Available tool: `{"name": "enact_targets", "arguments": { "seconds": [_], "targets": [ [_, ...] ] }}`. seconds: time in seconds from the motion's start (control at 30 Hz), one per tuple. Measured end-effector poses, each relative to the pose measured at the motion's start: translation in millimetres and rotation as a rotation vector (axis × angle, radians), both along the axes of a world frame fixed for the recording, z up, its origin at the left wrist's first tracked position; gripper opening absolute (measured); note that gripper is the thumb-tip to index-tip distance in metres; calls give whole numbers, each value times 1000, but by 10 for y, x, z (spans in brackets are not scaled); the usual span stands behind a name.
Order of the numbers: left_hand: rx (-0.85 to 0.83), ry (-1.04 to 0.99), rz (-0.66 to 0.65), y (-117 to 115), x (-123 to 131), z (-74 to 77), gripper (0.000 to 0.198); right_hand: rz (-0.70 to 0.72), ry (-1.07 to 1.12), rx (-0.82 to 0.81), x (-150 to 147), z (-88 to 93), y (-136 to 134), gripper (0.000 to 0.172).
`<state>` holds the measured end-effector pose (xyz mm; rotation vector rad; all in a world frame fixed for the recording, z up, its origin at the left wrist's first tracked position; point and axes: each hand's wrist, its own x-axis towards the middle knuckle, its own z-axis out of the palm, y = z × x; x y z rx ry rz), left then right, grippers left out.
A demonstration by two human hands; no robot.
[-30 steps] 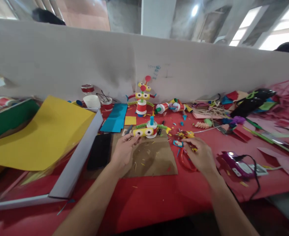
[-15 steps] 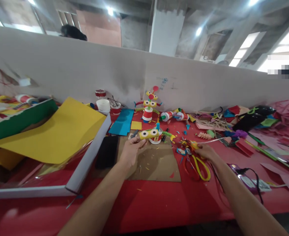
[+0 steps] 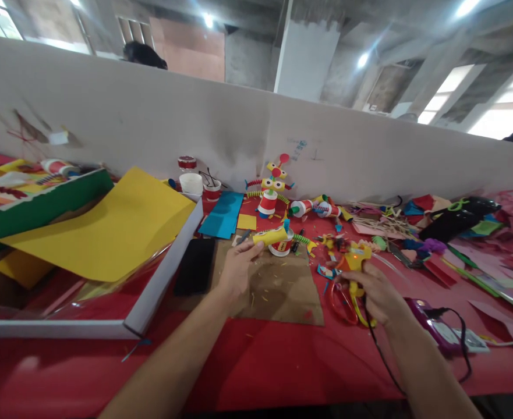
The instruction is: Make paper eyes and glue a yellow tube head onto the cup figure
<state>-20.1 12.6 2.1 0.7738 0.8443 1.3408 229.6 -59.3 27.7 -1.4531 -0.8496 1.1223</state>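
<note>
My left hand [image 3: 237, 270] pinches one end of a yellow paper tube [image 3: 270, 235]; its eyes are now mostly turned out of sight. Behind the tube stands a paper-cup figure [image 3: 281, 247] with a red band and a green coiled arm, on a brown cardboard sheet [image 3: 282, 291]. My right hand [image 3: 372, 285] is wrapped round a yellow hot glue gun [image 3: 356, 260], with a black cord hanging below. Scissors [image 3: 346, 305] with red and yellow handles lie partly hidden under that hand. A finished cup figure [image 3: 268, 201] stands farther back.
At left, a white-edged box [image 3: 151, 279] holds a yellow sheet [image 3: 108, 227]. A black phone [image 3: 195, 266] lies beside the cardboard. More cup figures [image 3: 315, 207] lie at the back. A purple device [image 3: 433, 329] with a cable is at right, near craft scraps. A low white wall [image 3: 173, 116] runs behind.
My right hand has lifted the glue gun off the table beside the scissors. The yellow tube has rolled in my left hand, so its eyes no longer face me. The view has shifted slightly.
</note>
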Motion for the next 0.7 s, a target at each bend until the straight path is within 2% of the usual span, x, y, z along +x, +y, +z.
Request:
{"name": "enact_targets", "arguments": {
  "seconds": [0.07, 0.2, 0.3, 0.43, 0.53, 0.7],
  "targets": [
    [-38, -35, -14, -5, 16, 11, 24, 47, -18, 47, -208, -3, -91, 29],
    [-32, -47, 7, 0, 36, -1, 20, 152, -69, 180, -510, -62, -216, 21],
    [6, -44, 37, 6, 38, -21, 18, 88, -187, 241, -658, -94, -258, 27],
    [38, 7, 54, 6, 35, -39, 19, -34, -499, 318, -775, -122, -239, 30],
    [40, 54, 47, 6, 36, -49, 20, -64, -687, 391, -821, -151, -201, 28],
    [38, 86, 44, 1, 40, -50, 20, -48, -848, 377, -869, -204, -165, 28]
  ]
}}
